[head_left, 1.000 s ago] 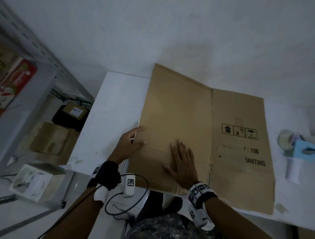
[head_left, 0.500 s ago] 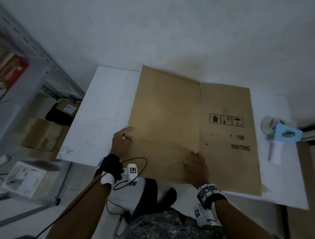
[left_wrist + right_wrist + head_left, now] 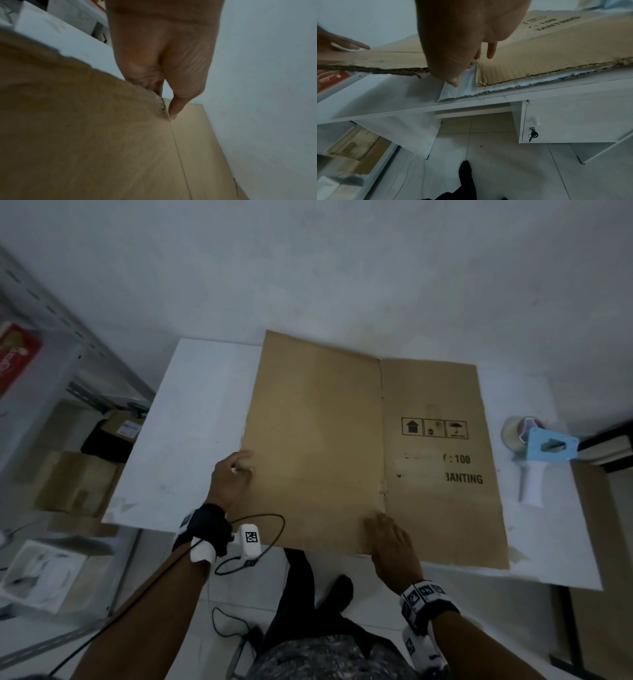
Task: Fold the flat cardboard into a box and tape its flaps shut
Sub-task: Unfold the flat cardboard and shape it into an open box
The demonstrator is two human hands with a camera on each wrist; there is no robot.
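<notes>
White table [image 3: 191, 419] bears cardboard [image 3: 318, 440] (tape dispenser [image 3: 537, 453] beside).

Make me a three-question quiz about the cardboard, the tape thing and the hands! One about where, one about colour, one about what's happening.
1. Where is the tape dispenser?
A. Right of the cardboard, on the table
B. On top of it
C. On the floor

2. What colour is the dispenser's head?
A. Red
B. Light blue
C. Black

3. What state is the cardboard in?
A. A taped box
B. Flat
C. Torn in two

Answers:
1 A: it lies on the white tabletop past the cardboard's right edge.
2 B: a pale blue plate sits above its white handle.
3 B: it lies spread out, the left hand and right hand at its edges.
</notes>
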